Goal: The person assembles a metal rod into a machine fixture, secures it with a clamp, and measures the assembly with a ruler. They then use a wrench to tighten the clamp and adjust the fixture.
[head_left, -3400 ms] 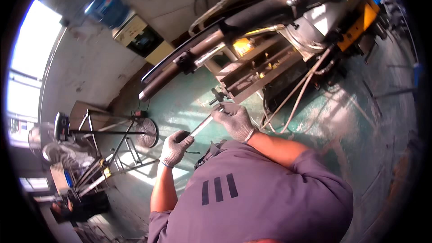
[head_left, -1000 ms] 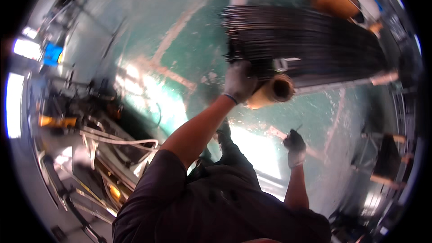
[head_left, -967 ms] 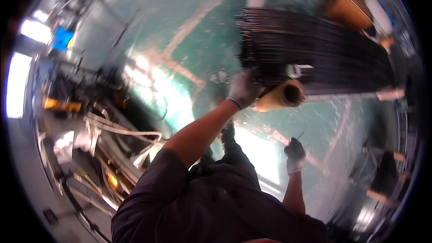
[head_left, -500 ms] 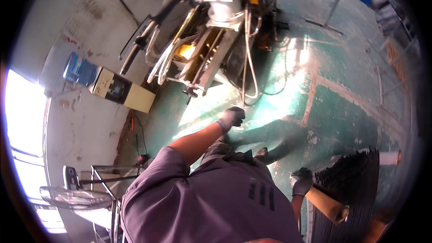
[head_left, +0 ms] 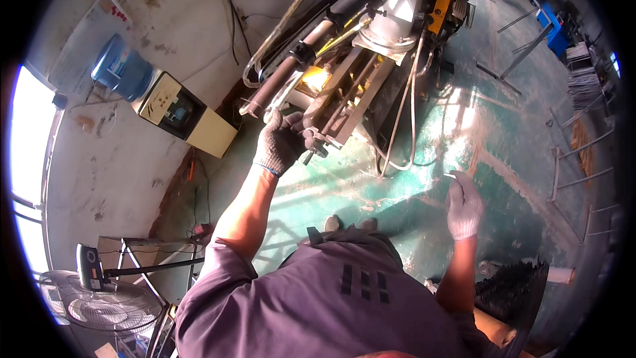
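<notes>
My left hand (head_left: 281,144), in a grey knit glove with a dark palm, reaches the near end of a large machine (head_left: 391,30). Its fingers curl beside a small dark knob (head_left: 316,148) at the end of the machine's rails; what they close on is hidden. To the right, my right hand (head_left: 465,209) is raised over the floor in a pale glove. A thin white stick-like piece (head_left: 451,175) shows at its fingertips, pinched there; its kind is too small to tell.
Hoses (head_left: 412,113) hang from the machine to the green floor. A water dispenser (head_left: 189,116) stands by the left wall. Low left is a fan (head_left: 99,305) beside a metal frame. Dark strands (head_left: 513,288) and a brown roll (head_left: 493,328) lie at lower right.
My left hand has moved forward and left to the machine's end. My right hand has come up and forward from beside the brown roll. The machine appears nearer.
</notes>
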The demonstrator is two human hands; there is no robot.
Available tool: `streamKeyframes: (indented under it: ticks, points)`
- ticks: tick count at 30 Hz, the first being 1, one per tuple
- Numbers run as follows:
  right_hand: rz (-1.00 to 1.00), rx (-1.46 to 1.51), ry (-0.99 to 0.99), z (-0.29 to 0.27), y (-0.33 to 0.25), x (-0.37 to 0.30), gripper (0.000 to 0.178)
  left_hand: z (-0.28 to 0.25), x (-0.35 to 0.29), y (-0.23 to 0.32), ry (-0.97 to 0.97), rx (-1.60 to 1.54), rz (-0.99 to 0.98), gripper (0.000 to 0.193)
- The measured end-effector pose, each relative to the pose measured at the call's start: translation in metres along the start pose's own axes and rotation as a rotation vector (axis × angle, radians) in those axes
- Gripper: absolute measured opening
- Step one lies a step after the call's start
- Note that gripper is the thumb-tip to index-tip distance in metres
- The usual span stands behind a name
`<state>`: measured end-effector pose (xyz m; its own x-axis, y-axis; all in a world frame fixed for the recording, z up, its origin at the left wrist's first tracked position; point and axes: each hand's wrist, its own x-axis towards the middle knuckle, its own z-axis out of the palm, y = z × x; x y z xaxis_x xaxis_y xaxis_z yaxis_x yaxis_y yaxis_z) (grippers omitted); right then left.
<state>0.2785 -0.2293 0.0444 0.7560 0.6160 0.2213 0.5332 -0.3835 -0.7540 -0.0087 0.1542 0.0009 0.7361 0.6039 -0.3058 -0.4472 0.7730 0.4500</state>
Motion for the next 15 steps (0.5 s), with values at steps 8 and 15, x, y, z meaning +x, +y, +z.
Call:
streamKeyframes:
  ticks: [8,15]
  points:
    - [-0.624,0.057,-0.075,0.045,-0.144,0.124,0.021,0.063,0.026,0.061,-0.162,0.131,0.009,0.047]
    - [-0.782,-0.006,-0.158,0.085,-0.241,0.168,0.019,0.075,0.043,0.094,-0.213,-0.191,-0.232,0.091]
